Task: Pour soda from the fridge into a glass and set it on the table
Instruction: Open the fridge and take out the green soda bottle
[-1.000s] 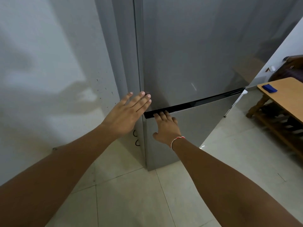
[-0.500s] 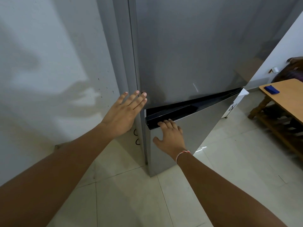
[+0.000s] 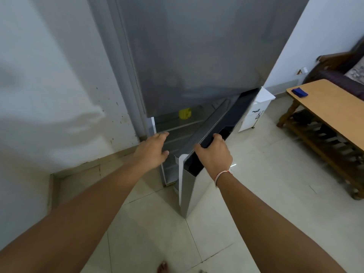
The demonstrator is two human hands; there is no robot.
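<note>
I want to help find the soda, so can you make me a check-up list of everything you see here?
Surface: wooden table at the right; only a small blue thing lies on the part in view.
Job's things: fridge with lower door swung partly open; no soda or glass seen. A yellow thing sits on an inside shelf.
Clutter: nothing seen.
Hands: right hand grips the lower door's top edge; left hand open at the fridge's left edge.
Cables: nothing seen.
Surroundings: white wall, tiled floor, small white cabinet behind the door, dark sofa far right.
</note>
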